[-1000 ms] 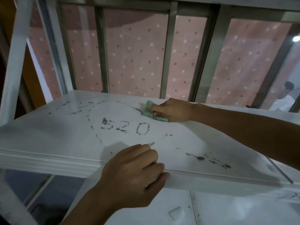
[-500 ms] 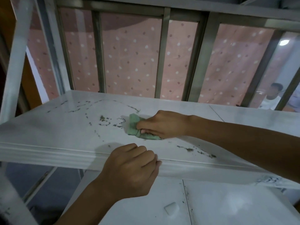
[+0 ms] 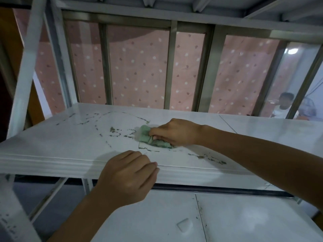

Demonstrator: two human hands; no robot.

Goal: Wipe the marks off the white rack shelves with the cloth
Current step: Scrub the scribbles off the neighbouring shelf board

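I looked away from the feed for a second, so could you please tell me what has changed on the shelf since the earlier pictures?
The right hand carried the green cloth from the back of the shelf forward and leftward over the written digits, wiping away the right-hand ones; only smudges remain. Its grip on the cloth never loosened. The left hand stayed on the front edge, and the streaks at right are untouched.

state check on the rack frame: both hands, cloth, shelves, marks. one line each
right hand: closed on the cloth, pressing it to the shelf
left hand: fingers curled, resting on the shelf's front edge, holding nothing
green cloth: bunched, flat on the shelf amid the marks
middle shelf: partly wiped, dark marks left
dark marks: smeared left of the cloth, more to its right
lower shelf: specks along the seam
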